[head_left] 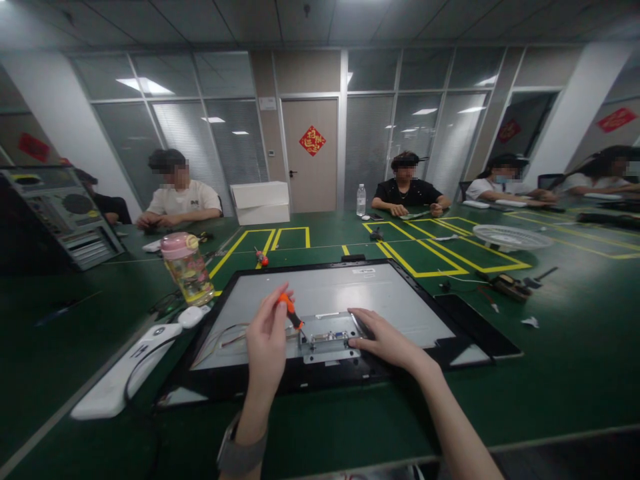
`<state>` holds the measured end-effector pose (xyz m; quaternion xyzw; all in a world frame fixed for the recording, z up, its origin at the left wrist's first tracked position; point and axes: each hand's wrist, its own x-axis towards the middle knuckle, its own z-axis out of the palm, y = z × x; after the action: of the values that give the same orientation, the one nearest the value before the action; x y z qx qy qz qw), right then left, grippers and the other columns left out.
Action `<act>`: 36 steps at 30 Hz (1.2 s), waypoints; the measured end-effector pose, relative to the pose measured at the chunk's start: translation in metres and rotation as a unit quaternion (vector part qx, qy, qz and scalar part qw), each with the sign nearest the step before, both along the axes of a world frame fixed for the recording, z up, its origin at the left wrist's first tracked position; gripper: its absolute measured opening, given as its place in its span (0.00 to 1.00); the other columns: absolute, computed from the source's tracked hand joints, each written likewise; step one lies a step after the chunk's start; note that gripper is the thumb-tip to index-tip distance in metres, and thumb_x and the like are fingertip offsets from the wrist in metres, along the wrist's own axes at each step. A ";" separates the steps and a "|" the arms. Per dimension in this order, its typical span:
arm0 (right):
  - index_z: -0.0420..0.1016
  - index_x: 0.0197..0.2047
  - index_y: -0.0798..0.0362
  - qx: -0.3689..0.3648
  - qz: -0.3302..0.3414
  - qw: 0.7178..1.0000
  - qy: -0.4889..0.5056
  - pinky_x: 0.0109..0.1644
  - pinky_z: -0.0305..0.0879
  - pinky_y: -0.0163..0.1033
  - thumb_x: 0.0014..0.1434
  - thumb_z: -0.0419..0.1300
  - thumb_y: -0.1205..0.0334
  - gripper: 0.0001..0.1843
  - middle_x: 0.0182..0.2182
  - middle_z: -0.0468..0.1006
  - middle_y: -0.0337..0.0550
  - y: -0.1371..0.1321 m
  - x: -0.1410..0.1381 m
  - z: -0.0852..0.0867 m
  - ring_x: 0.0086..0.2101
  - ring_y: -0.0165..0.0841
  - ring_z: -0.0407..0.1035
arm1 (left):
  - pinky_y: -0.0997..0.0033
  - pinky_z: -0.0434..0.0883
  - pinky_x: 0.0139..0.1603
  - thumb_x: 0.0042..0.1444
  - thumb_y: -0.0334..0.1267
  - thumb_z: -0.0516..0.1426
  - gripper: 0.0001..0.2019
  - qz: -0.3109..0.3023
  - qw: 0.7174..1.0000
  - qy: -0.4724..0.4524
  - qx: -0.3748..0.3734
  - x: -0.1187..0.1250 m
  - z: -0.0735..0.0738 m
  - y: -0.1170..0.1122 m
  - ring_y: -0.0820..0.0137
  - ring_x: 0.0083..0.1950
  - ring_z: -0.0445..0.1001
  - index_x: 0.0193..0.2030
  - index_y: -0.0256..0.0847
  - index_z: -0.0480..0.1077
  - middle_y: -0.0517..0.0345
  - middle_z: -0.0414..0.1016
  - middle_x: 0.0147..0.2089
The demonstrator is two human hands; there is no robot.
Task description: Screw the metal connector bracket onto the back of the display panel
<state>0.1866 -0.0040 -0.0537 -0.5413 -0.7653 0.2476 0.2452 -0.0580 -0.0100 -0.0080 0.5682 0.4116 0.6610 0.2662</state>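
Note:
A flat display panel (400, 293) with a black frame lies face down on the green table, its grey metal back showing. My left hand (269, 330) is closed on an orange and black screwdriver (290, 308), whose tip points down at the left end of a metal bracket (327, 353). Ports are visible along that bracket, near the panel's front edge. My right hand (383, 337) grips the bracket's right side between thumb and fingers. Thin wires (227, 337) run across the panel to the left of my left hand.
Left of the panel are a white power strip (133, 373) and a pink-lidded bottle (187, 267). A black slab (475, 325) and a tool with a dark body (507, 287) lie to the right. A computer case (65, 213) stands far left. Several people sit across the table.

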 end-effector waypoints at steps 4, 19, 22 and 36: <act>0.58 0.66 0.54 0.001 -0.001 1.000 -0.005 0.66 0.49 0.46 0.56 0.59 0.46 0.38 0.63 0.61 0.51 0.000 0.001 -0.002 0.61 0.44 0.55 | 0.73 0.71 0.39 0.53 0.42 0.60 0.11 0.040 0.998 0.021 0.043 0.001 0.002 0.001 0.71 0.37 0.71 0.40 0.39 0.76 0.55 0.71 0.38; 0.58 0.65 0.54 0.003 0.001 1.000 -0.002 0.66 0.49 0.47 0.56 0.59 0.47 0.38 0.63 0.61 0.52 0.000 0.000 0.000 0.61 0.45 0.56 | 0.70 0.71 0.46 0.59 0.44 0.54 0.15 0.044 0.999 0.015 0.027 0.000 -0.001 0.002 0.68 0.44 0.74 0.45 0.39 0.75 0.52 0.74 0.44; 0.59 0.65 0.55 0.009 0.002 1.000 0.000 0.66 0.49 0.47 0.56 0.60 0.48 0.37 0.63 0.61 0.53 0.000 0.000 -0.001 0.61 0.44 0.56 | 0.65 0.69 0.53 0.63 0.43 0.49 0.18 0.009 1.000 -0.005 0.000 0.000 -0.003 0.001 0.65 0.50 0.74 0.54 0.39 0.70 0.50 0.76 0.49; 0.58 0.65 0.53 -0.001 0.001 1.000 -0.004 0.66 0.49 0.47 0.56 0.59 0.47 0.37 0.64 0.60 0.51 0.001 0.001 -0.002 0.62 0.44 0.54 | 0.64 0.67 0.56 0.61 0.42 0.51 0.18 0.016 1.000 -0.007 -0.005 0.000 -0.002 0.000 0.65 0.51 0.72 0.55 0.39 0.70 0.52 0.75 0.46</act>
<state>0.1874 -0.0034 -0.0560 -0.5418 -0.7665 0.2464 0.2413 -0.0578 -0.0097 -0.0101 0.5555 0.4220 0.6669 0.2618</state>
